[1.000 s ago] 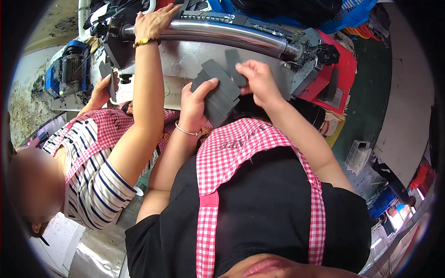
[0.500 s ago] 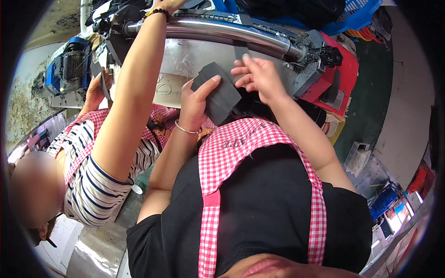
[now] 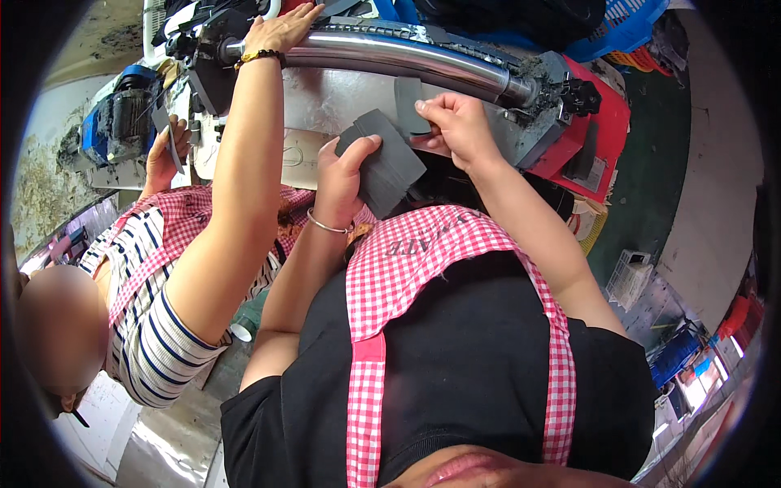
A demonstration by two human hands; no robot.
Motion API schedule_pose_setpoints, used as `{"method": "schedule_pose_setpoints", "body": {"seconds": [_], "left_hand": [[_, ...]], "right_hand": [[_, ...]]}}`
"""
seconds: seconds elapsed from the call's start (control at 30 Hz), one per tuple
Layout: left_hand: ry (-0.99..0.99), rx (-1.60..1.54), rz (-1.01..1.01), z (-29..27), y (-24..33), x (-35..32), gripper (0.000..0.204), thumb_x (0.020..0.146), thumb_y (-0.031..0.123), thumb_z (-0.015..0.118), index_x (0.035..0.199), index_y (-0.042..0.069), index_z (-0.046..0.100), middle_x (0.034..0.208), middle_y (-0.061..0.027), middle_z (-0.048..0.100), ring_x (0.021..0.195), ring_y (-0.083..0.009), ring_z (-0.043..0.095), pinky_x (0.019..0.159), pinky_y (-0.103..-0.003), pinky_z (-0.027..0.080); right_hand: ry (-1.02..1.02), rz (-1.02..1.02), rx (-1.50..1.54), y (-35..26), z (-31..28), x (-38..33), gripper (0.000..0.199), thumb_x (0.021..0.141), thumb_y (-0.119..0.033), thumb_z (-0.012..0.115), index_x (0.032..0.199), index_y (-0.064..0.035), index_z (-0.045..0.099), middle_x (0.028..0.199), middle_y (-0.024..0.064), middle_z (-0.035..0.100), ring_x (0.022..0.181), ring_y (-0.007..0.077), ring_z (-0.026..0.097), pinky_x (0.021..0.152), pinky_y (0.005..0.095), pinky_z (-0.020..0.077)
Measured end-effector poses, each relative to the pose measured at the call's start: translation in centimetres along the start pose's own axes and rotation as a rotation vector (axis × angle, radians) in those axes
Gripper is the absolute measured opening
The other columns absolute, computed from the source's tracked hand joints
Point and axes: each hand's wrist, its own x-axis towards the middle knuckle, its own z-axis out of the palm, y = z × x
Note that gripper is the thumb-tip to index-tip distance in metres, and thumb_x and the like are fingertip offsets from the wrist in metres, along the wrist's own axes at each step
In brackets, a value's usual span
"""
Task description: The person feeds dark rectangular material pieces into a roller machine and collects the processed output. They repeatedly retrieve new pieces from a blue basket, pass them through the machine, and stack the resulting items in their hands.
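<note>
My left hand point(image 3: 338, 177) is wrapped round a thick stack of dark grey rectangular sheets point(image 3: 392, 172), its thumb pressed on top. Just right of the stack, my right hand point(image 3: 462, 132) pinches the edge of one thin dark grey sheet point(image 3: 407, 104) between thumb and fingers. That sheet is over the pale metal plate in front of a shiny steel roller point(image 3: 399, 57). Its far end comes close to the roller; whether they touch I cannot tell.
At my left, a co-worker's hand point(image 3: 281, 34) is by the roller's left end; their other hand point(image 3: 165, 154) holds thin grey pieces. A blue motor point(image 3: 122, 118) stands beyond. The machine's red side housing point(image 3: 606, 130) is at the right, a blue basket point(image 3: 626, 32) behind.
My right hand's fingers, spread apart before, have closed on a single sheet. My left hand and the stack have barely moved. The co-worker's far hand has come nearer, lower in the picture.
</note>
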Motion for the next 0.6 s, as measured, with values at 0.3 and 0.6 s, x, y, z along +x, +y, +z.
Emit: {"method": "schedule_pose_setpoints", "body": {"seconds": [0.3, 0.6], "left_hand": [[-0.066, 0.077, -0.02, 1.0, -0.4, 0.1, 0.026, 0.085, 0.009, 0.074, 0.105, -0.006, 0.067, 0.094, -0.0114, 0.071, 0.077, -0.0171, 0.069, 0.07, -0.03, 0.057], [-0.108, -0.049, -0.119, 0.7, -0.2, 0.7, 0.026, 0.085, 0.009, 0.072, 0.105, -0.008, 0.066, 0.092, -0.0131, 0.071, 0.075, -0.02, 0.071, 0.07, -0.031, 0.059]], "right_hand": [[-0.139, -0.167, -0.138, 1.5, -0.6, -1.6, 0.015, 0.093, -0.017, 0.07, 0.085, -0.0047, 0.066, 0.067, -0.0039, 0.059, 0.054, 0.0019, 0.052, 0.045, 0.0185, 0.0428], [-0.047, -0.175, -0.132, 1.8, -0.1, -1.4, 0.017, 0.096, -0.018, 0.065, 0.089, -0.0036, 0.062, 0.067, 0.0002, 0.061, 0.055, 0.0071, 0.06, 0.043, 0.021, 0.0451]]}}
